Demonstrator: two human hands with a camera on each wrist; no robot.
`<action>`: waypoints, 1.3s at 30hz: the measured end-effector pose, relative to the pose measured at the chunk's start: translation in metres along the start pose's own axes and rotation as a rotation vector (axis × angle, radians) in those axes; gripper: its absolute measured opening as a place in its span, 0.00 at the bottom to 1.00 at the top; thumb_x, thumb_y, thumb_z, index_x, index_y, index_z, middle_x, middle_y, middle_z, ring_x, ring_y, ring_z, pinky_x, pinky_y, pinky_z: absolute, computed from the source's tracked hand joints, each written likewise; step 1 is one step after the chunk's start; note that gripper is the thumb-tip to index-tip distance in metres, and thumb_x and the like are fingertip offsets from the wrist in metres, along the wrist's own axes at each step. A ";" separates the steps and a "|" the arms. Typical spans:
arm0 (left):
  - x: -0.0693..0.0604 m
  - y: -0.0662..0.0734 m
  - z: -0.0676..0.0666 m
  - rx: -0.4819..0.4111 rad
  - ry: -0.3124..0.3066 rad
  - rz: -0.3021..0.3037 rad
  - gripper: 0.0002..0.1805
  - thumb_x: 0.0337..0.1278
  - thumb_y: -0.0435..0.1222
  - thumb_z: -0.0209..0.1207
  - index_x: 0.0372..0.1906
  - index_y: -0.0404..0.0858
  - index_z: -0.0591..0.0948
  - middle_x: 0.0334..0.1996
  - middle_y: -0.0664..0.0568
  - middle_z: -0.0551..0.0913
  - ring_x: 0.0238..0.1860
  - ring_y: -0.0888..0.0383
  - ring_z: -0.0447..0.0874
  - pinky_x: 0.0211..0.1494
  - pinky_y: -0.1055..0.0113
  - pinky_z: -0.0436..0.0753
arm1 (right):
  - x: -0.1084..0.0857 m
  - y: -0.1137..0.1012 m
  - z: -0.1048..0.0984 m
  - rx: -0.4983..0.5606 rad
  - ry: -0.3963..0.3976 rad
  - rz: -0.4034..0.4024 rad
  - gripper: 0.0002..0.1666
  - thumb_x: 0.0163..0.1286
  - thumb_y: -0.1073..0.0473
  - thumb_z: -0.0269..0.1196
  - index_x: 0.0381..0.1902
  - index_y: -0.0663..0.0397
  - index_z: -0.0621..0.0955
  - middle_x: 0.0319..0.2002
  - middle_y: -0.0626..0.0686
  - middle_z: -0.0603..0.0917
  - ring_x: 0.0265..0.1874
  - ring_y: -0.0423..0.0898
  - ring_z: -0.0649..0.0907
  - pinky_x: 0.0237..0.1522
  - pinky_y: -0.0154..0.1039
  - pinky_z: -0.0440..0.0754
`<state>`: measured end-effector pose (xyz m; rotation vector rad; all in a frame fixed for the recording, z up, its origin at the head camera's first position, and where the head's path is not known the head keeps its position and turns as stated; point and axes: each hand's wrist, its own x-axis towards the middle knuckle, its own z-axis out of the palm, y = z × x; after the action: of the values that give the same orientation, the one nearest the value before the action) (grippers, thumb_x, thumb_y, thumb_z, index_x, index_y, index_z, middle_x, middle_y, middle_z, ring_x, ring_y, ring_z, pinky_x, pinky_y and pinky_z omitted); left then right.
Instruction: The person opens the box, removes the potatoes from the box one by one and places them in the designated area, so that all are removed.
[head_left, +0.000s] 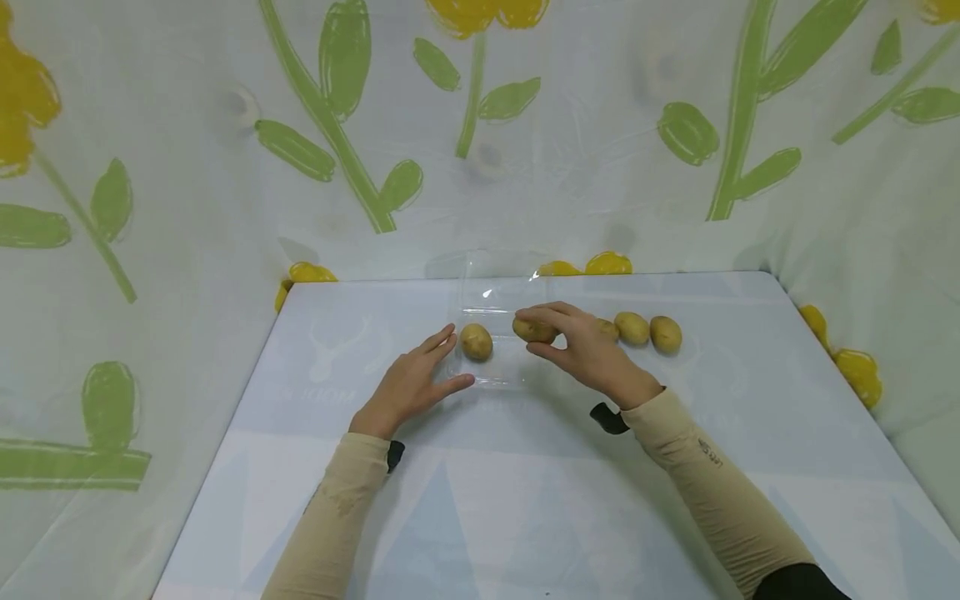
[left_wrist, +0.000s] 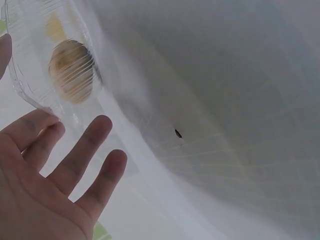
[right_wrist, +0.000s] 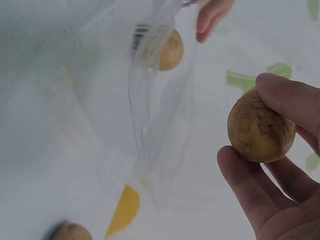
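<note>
A clear plastic box (head_left: 501, 373) lies near the back of the table, its transparent lid (head_left: 504, 287) raised behind it. One potato (head_left: 476, 342) sits inside at the box's left end; in the left wrist view that potato (left_wrist: 72, 70) shows through the ribbed plastic wall. My left hand (head_left: 408, 387) is at the box's left side with fingers spread and extended, fingertips at the plastic. Between thumb and fingers, my right hand (head_left: 592, 350) pinches another potato (right_wrist: 257, 130), held above the box's right part.
Right of the box, several potatoes stand in a row, among them a middle potato (head_left: 632, 328) and an end potato (head_left: 666, 335); the nearest one is partly hidden by the right hand. A white table (head_left: 495, 500) extends toward me. A flower-printed curtain (head_left: 570, 167) hangs behind it.
</note>
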<state>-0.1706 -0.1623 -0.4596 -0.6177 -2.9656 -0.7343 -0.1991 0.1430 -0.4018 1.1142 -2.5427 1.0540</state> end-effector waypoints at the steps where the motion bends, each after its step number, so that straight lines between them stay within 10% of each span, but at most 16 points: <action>1: 0.000 0.000 0.000 0.004 0.006 0.013 0.48 0.62 0.64 0.60 0.76 0.37 0.66 0.79 0.55 0.59 0.74 0.49 0.66 0.71 0.50 0.71 | -0.002 -0.001 -0.004 0.001 0.019 0.000 0.32 0.62 0.65 0.74 0.64 0.49 0.80 0.58 0.48 0.82 0.41 0.41 0.82 0.46 0.41 0.84; 23: 0.002 0.003 -0.001 0.104 0.022 0.015 0.46 0.62 0.67 0.56 0.76 0.43 0.68 0.75 0.54 0.66 0.56 0.41 0.83 0.57 0.48 0.81 | -0.076 0.035 -0.059 -0.141 0.233 0.177 0.34 0.58 0.66 0.77 0.63 0.54 0.80 0.56 0.53 0.84 0.50 0.48 0.83 0.46 0.22 0.78; 39: 0.000 0.005 -0.004 0.093 -0.022 -0.026 0.48 0.62 0.67 0.56 0.77 0.42 0.66 0.77 0.53 0.63 0.69 0.47 0.72 0.63 0.45 0.77 | -0.126 0.065 -0.082 -0.215 0.272 0.343 0.31 0.56 0.66 0.78 0.58 0.58 0.84 0.49 0.56 0.83 0.46 0.51 0.81 0.41 0.14 0.74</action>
<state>-0.1689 -0.1602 -0.4544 -0.5864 -3.0122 -0.5914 -0.1654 0.3010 -0.4288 0.4559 -2.5948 0.8971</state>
